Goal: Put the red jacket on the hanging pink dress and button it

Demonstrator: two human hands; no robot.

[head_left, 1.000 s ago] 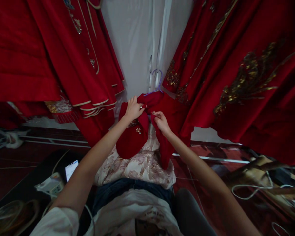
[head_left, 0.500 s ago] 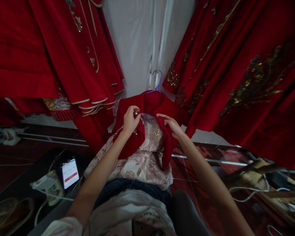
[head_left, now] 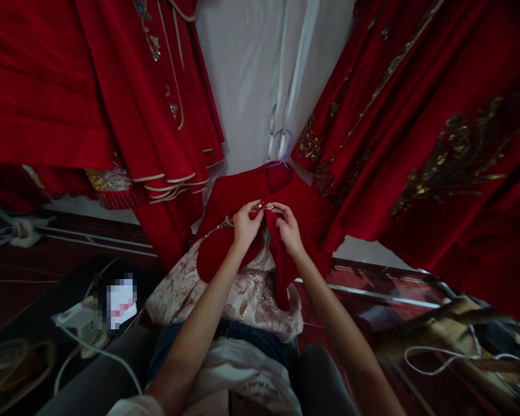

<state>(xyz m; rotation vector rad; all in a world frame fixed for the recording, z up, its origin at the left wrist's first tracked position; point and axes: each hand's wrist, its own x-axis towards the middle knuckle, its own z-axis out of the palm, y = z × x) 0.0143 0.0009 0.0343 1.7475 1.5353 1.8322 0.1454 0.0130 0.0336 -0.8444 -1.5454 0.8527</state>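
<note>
A short red jacket hangs on a purple hanger, over a pale brocade dress with shiny patterns that spreads across my lap. At the jacket's neck opening, a small pale flower-shaped button shows between my fingertips. My left hand pinches the left front edge beside the button. From the other side, my right hand pinches the right front edge, its index fingertip at the button. Whether the button is fastened cannot be made out. A beaded trim lies left of my left hand.
Long red garments with gold embroidery hang on both sides, before a pale wall. A black surface at left bears a partly blurred phone, a power strip and cables. Wood pieces and a white cord are at right.
My hands have come together at the neck opening, drawing the jacket's two front edges close. The flower-shaped button now shows between them. The view has shifted slightly.
</note>
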